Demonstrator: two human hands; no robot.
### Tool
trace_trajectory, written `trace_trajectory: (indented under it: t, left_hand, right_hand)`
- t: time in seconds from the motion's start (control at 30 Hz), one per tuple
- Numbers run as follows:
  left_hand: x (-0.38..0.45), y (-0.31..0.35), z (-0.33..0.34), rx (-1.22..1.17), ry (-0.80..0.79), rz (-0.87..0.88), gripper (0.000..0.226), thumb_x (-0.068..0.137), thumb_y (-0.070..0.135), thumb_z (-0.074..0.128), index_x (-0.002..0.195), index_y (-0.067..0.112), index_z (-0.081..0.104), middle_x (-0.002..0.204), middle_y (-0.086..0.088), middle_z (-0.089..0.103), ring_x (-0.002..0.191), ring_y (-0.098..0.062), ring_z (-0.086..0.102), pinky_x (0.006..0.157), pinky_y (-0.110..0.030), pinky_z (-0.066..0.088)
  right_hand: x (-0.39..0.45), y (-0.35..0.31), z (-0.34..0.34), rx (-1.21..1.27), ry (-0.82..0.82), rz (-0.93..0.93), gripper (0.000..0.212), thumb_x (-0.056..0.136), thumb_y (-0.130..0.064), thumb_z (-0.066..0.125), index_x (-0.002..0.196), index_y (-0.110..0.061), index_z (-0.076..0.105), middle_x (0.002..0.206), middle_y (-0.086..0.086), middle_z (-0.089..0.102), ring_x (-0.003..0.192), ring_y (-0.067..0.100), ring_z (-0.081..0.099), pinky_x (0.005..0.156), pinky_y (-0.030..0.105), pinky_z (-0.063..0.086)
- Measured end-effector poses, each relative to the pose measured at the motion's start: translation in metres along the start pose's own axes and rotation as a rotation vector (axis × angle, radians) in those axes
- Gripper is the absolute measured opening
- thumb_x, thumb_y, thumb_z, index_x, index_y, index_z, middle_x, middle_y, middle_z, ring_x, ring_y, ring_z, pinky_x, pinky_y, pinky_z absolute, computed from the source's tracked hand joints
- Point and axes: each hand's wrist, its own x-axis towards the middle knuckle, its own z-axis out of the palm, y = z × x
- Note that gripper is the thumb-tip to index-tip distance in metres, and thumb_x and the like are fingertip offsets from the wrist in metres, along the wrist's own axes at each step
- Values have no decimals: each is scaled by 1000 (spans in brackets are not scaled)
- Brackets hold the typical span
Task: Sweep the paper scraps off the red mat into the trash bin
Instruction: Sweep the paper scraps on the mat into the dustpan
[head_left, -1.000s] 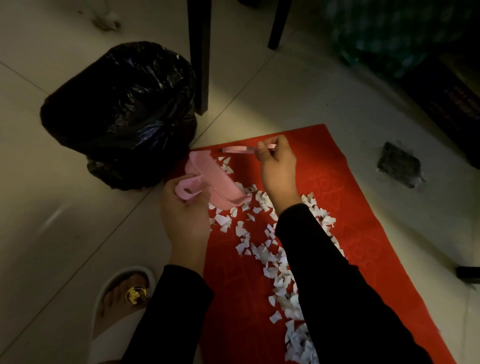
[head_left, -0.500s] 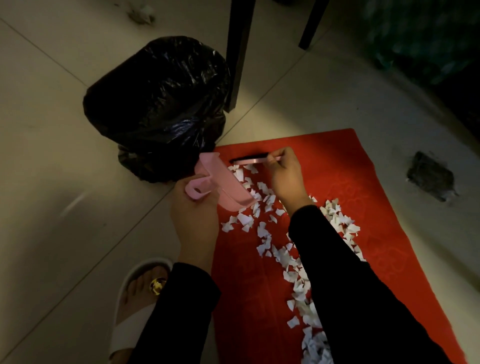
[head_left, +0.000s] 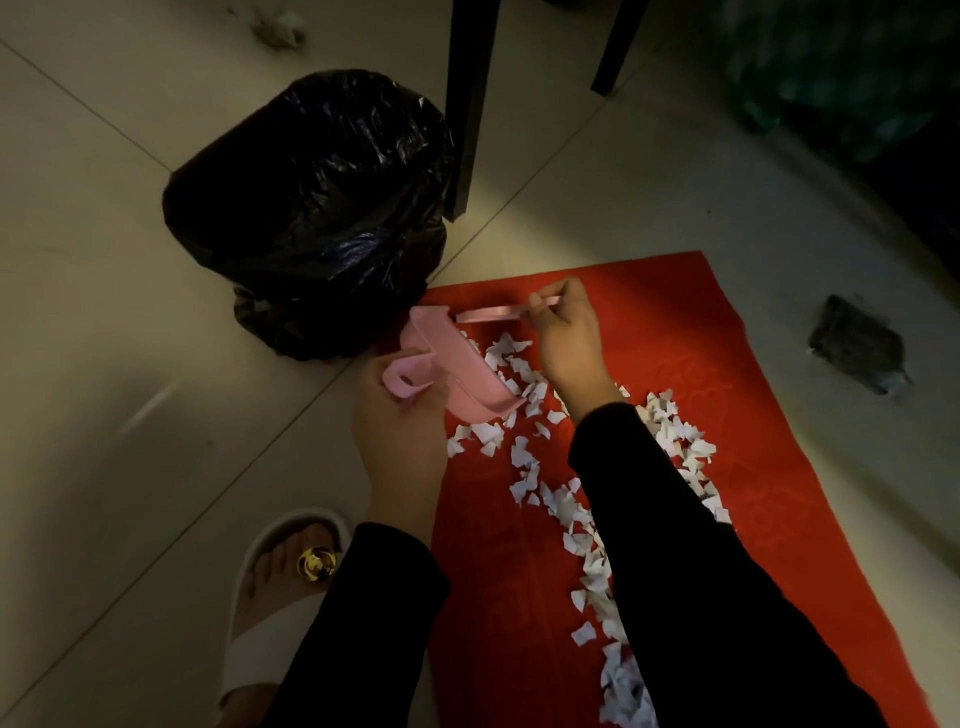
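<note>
A red mat (head_left: 675, 332) lies on the tiled floor, strewn with several white paper scraps (head_left: 524, 470) in a band from its far left corner towards me. My left hand (head_left: 400, 426) grips the handle of a small pink dustpan (head_left: 457, 374), tilted with its lip on the mat's left edge among the scraps. My right hand (head_left: 566, 332) pinches a thin pink brush (head_left: 493, 314) held level just beyond the dustpan. The trash bin (head_left: 311, 208), lined with a black bag, stands on the floor beside the mat's far left corner.
Two dark furniture legs (head_left: 472, 104) stand behind the bin and mat. A dark crumpled object (head_left: 857, 343) lies on the floor right of the mat. My foot in a white slipper (head_left: 280, 587) is at the lower left. Some debris (head_left: 278, 26) lies at the top left.
The view has shifted, so bin and mat sit further right in frame. Both hands keep their hold; brush and dustpan stay at the mat's far left corner, with scraps now gathered against the dustpan's lip.
</note>
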Motion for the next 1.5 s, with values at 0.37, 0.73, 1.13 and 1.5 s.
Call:
trace_trajectory:
  t: [0.37, 0.73, 1.13, 1.5]
  left_hand:
    - [-9, 2, 1, -87, -21, -18, 22, 81, 11, 68, 101, 11, 59, 91, 9, 61, 79, 1, 57, 65, -11, 45]
    - [-13, 2, -3, -53, -8, -28, 20, 83, 10, 65, 101, 15, 58, 86, 15, 57, 75, 3, 55, 58, -2, 43]
    - [-13, 0, -5, -34, -16, 37, 25, 80, 7, 67, 105, 5, 61, 98, 0, 64, 79, -1, 58, 62, -6, 46]
    - [-27, 12, 8, -79, -58, 37, 27, 79, 10, 70, 105, 8, 61, 98, 1, 65, 77, 2, 59, 59, -3, 45]
  right_hand:
    - [-16, 10, -37, -57, 149, 52, 23, 97, -17, 45, 76, -25, 40, 102, 16, 56, 84, 25, 56, 60, 27, 40]
    - [-8, 4, 2, -27, -32, -27, 21, 96, -14, 46, 79, -26, 44, 92, 3, 53, 78, 10, 48, 64, 18, 35]
    - [-28, 3, -39, -101, 102, 30, 13, 98, -20, 45, 85, -20, 43, 104, 13, 57, 89, 24, 59, 66, 29, 47]
    - [-33, -4, -53, -61, 144, -10, 12, 97, -22, 45, 86, -20, 43, 98, 12, 60, 83, 23, 62, 58, 22, 45]
